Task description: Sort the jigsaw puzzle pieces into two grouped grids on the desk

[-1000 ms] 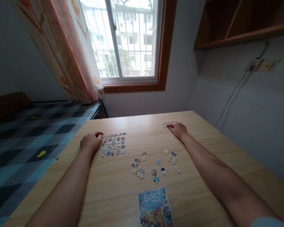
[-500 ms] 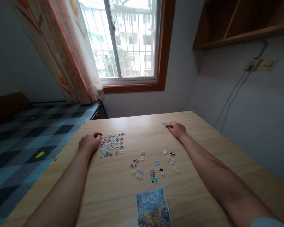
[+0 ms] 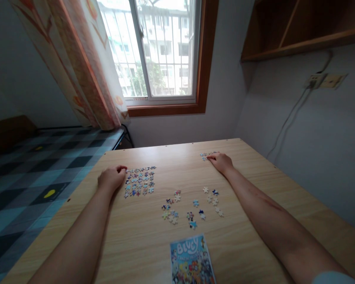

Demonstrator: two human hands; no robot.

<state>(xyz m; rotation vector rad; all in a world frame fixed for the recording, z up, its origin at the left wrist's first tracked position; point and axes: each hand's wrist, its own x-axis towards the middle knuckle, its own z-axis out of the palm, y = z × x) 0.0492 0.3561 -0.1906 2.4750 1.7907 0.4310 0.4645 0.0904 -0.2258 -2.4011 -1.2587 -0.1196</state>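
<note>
Small jigsaw pieces (image 3: 140, 181) lie in neat rows on the left part of the table. My left hand (image 3: 111, 178) rests at the far left corner of these rows, its fingers curled; whether anything is inside them is hidden. At the far right, a smaller group of jigsaw pieces (image 3: 205, 154) is set out in short rows. There my right hand (image 3: 221, 161) pinches a jigsaw piece at the near row, its fingertips low against the tabletop. Between my arms, loose jigsaw pieces (image 3: 173, 215) are scattered, some picture side up and others showing pale backs.
A colourful "Bluey" box or booklet (image 3: 191, 260) lies at the table's near edge. The wooden table (image 3: 136, 244) reaches toward a window (image 3: 165, 51). A checked bed (image 3: 56, 165) stands at left; a cable (image 3: 290, 116) hangs on the right wall.
</note>
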